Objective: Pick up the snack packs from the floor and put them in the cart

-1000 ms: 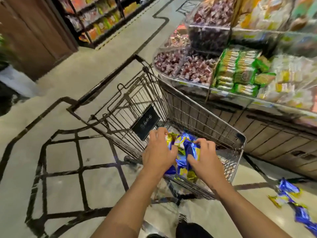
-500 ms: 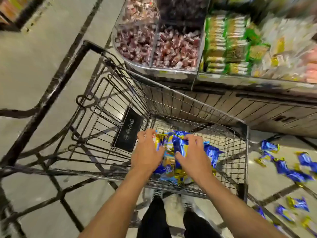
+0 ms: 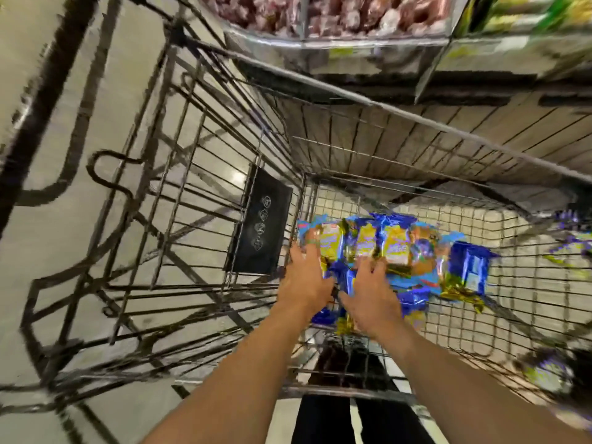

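Several blue-and-gold snack packs (image 3: 397, 248) lie spread in a row on the wire bottom of the shopping cart (image 3: 400, 113). Both my hands reach down inside the cart. My left hand (image 3: 304, 280) rests with straight fingers on the leftmost pack. Just to its right, my right hand (image 3: 371, 293) lies with spread fingers over the middle packs. Neither hand grips anything. More blue packs (image 3: 570, 238) show blurred on the floor through the cart's right wall, and another blurred pack (image 3: 544, 373) lies lower right.
A display counter with bins of wrapped sweets (image 3: 320, 14) on a wooden slatted base (image 3: 448, 133) stands right behind the cart. A black placard (image 3: 262, 222) hangs on the cart's folding seat panel. My legs in black trousers (image 3: 323, 418) stand at the cart's near end.
The bundle of packs went from rim height down to the cart's bottom and spread out. Both hands loosened from gripping it to lying on it. The view tilted further down.
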`<act>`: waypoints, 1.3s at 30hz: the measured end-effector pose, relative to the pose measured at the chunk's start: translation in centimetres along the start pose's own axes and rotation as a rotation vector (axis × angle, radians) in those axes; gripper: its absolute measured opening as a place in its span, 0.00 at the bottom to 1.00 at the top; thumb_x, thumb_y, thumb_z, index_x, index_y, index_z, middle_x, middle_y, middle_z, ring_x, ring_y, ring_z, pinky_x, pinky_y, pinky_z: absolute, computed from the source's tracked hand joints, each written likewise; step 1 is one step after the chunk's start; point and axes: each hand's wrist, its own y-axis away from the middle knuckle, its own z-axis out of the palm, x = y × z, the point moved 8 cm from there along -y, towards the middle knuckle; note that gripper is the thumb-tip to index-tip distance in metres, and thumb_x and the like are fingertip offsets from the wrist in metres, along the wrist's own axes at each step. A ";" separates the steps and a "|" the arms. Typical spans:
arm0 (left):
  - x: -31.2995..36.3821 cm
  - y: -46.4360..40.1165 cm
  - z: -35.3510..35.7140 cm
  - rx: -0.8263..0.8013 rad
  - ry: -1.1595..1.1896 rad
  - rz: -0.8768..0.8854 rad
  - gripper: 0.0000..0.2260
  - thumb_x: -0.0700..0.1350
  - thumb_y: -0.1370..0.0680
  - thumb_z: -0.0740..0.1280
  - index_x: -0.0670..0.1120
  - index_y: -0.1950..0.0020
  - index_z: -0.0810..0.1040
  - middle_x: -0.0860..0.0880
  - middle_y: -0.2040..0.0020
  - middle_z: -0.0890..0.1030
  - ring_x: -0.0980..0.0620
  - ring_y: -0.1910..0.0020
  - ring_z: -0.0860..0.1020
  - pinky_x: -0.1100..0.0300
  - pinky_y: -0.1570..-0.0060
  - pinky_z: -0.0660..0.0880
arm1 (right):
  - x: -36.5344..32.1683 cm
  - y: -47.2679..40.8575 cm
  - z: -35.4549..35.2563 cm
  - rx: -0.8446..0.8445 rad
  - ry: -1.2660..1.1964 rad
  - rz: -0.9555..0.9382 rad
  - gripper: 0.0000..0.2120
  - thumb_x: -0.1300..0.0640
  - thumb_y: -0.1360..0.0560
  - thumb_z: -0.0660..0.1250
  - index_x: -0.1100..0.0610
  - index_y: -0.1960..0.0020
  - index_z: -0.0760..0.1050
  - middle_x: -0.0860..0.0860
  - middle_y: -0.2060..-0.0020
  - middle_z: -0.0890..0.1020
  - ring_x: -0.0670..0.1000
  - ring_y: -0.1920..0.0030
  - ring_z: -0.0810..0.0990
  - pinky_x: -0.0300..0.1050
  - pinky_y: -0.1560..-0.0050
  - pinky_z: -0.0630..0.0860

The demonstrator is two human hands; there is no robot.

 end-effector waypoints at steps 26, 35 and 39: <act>-4.1 -2.5 2.5 -0.148 -0.179 -0.084 0.26 0.43 0.26 0.70 0.45 0.32 0.63 0.43 0.34 0.64 0.39 0.36 0.72 0.42 0.39 0.73 | -1.1 -1.5 2.2 -0.016 -0.092 0.050 0.21 0.59 0.23 0.65 0.54 0.32 0.65 0.54 0.34 0.64 0.55 0.60 0.75 0.47 0.66 0.69; 11.7 4.5 -7.8 0.185 -0.503 0.399 0.18 0.41 0.25 0.65 0.46 0.36 0.68 0.45 0.39 0.72 0.44 0.41 0.74 0.50 0.46 0.73 | -1.4 5.3 -14.3 0.252 0.182 -0.066 0.15 0.56 0.24 0.64 0.55 0.38 0.70 0.52 0.41 0.73 0.55 0.42 0.75 0.52 0.45 0.73; 21.4 9.2 -7.7 0.219 -0.687 0.601 0.16 0.42 0.24 0.65 0.48 0.37 0.67 0.46 0.39 0.72 0.44 0.39 0.73 0.50 0.46 0.72 | 4.2 10.4 -22.2 0.436 0.310 0.003 0.14 0.54 0.28 0.70 0.55 0.44 0.73 0.53 0.49 0.76 0.56 0.50 0.78 0.51 0.56 0.75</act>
